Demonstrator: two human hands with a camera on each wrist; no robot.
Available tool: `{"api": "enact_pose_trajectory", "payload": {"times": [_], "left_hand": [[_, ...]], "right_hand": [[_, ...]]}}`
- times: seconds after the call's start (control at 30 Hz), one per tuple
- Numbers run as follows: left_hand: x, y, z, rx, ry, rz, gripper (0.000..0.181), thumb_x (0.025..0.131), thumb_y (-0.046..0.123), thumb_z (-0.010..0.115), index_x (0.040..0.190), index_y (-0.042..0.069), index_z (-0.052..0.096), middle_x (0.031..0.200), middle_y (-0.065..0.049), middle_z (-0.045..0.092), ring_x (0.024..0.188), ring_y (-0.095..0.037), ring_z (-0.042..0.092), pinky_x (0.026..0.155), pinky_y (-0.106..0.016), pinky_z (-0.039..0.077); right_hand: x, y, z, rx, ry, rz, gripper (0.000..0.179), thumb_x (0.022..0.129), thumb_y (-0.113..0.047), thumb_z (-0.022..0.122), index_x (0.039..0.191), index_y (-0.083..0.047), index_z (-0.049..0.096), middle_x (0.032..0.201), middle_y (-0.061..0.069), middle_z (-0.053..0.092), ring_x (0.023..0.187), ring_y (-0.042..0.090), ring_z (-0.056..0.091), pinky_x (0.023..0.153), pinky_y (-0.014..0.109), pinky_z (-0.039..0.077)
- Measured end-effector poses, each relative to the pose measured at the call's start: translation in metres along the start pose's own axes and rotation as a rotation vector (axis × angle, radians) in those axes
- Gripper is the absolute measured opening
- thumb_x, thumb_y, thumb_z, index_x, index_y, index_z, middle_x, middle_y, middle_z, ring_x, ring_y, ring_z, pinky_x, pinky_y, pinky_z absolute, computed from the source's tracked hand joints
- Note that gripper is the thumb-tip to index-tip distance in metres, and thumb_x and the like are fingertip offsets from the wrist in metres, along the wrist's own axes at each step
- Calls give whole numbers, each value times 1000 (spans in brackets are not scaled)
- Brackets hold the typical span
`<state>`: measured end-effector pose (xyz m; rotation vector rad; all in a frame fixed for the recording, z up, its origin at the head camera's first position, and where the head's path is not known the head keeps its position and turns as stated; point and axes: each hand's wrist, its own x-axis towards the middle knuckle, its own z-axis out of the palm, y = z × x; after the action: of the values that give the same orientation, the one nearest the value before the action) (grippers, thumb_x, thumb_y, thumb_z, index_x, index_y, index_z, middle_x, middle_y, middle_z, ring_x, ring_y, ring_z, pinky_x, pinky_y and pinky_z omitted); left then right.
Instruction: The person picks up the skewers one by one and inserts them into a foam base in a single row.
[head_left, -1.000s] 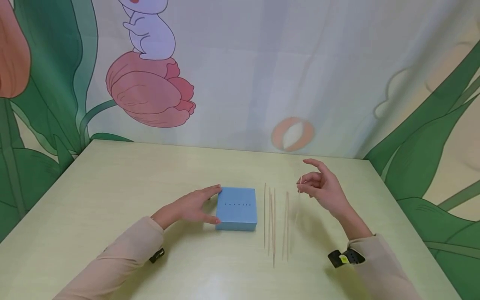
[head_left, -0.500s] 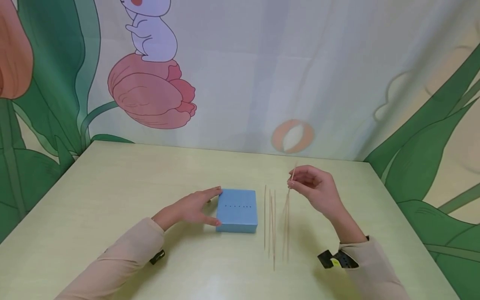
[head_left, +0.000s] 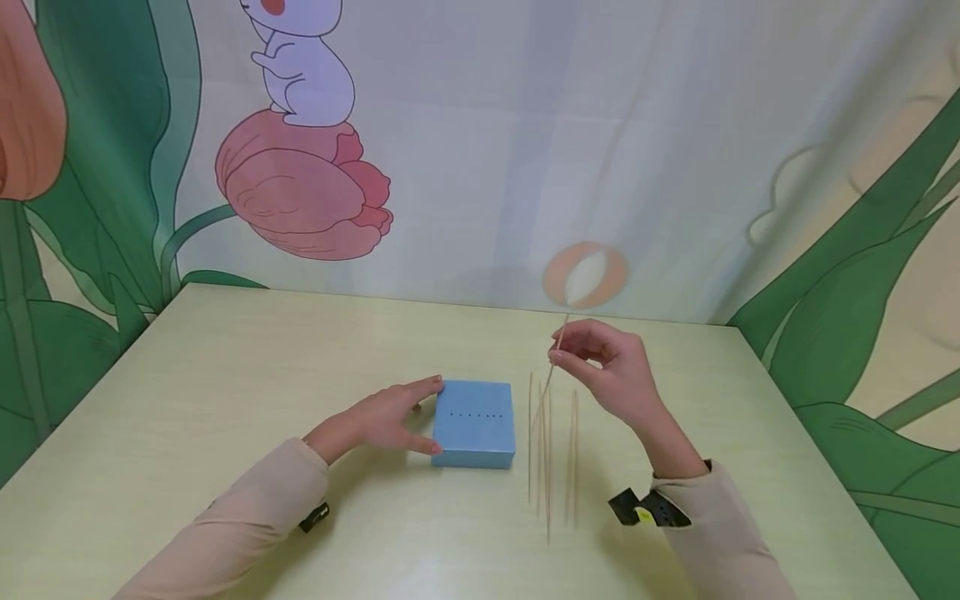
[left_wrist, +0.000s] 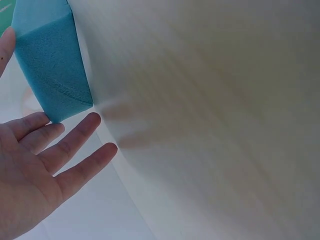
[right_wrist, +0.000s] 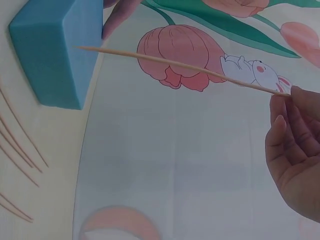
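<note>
A light-blue foam block (head_left: 474, 423) lies on the table, with a row of small dark holes across its top. My left hand (head_left: 382, 414) rests at its left side, thumb at the near corner and a fingertip at the far corner. The fingers of that hand (left_wrist: 45, 165) look straight and spread in the left wrist view. Between thumb and fingertips, my right hand (head_left: 607, 367) pinches a thin bamboo skewer (right_wrist: 185, 65) near its upper end. Its pointed lower end slants down left, above the loose skewers (head_left: 548, 483) right of the block.
Several bamboo skewers lie lengthwise on the pale table (head_left: 262, 358), including a separate pair (head_left: 574, 458) farther right. Behind the table's back edge hangs a printed curtain (head_left: 465, 167). Each wrist wears a dark strap (head_left: 651, 508).
Carrying the skewer, my right hand has moved left toward the block, passing over the right-hand pair of skewers. The left hand and the block have stayed in place.
</note>
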<state>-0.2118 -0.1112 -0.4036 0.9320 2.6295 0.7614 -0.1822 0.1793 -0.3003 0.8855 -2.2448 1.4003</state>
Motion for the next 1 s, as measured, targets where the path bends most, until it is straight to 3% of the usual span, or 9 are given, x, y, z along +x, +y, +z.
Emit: {"api": "enact_pose_trajectory", "payload": {"times": [0.53,1.0], "left_hand": [[-1,1,0,-6,4,-6,91,74,46,72,142,4,28,148,-12,23,107,-27,55,94,-44,37],[-1,2,-1,-14,11,-22,91,73,46,73,142,5,30,148,-11,25,105,-27,56,93,-42,39]], "right_hand": [[19,0,24,21,8,-73,10,78,7,65,87,2,64,78,13,65,69,9,60,60,21,47],[35,0,51,40,-9,-130,10,79,6,66,88,5,63,79,13,66,67,17,61,62,27,50]]}}
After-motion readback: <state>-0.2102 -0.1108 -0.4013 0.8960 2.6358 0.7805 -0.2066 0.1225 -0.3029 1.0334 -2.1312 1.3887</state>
